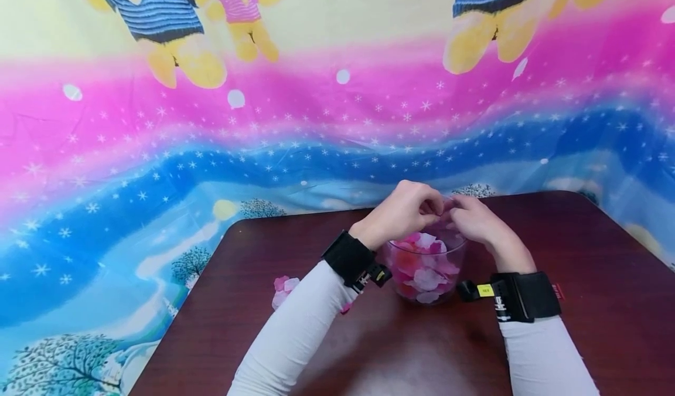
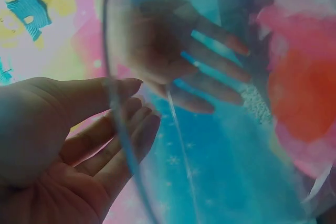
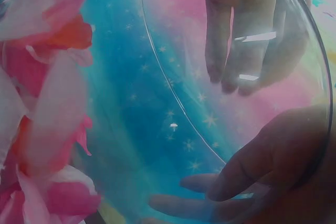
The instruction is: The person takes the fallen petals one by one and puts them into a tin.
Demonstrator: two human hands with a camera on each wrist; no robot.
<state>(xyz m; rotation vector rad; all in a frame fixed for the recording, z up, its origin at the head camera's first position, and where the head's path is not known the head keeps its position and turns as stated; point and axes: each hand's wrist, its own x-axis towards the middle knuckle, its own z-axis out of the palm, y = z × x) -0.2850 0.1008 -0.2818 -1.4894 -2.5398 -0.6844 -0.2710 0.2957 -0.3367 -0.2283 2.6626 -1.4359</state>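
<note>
A clear glass bowl (image 1: 453,267) stands on the table, filled in its lower part with pink, white and orange petals (image 1: 424,264). My left hand (image 1: 408,208) is at the bowl's far rim, thumb and fingers loosely bent with a gap between their tips. Across from it, on the right of the rim, is my right hand (image 1: 480,220). Through the glass in the left wrist view, that right hand (image 2: 173,51) shows spread, straight fingers. The right wrist view shows the left hand's fingers (image 3: 252,40) hanging down behind the glass. No held thing shows in either hand.
Some loose pink and white petals (image 1: 283,290) lie on the dark wooden table (image 1: 253,255), left of the bowl and partly behind the left sleeve (image 1: 300,325). A small red item (image 1: 559,291) shows beside the right wristband (image 1: 532,296). A printed cloth (image 1: 316,115) hangs behind the table.
</note>
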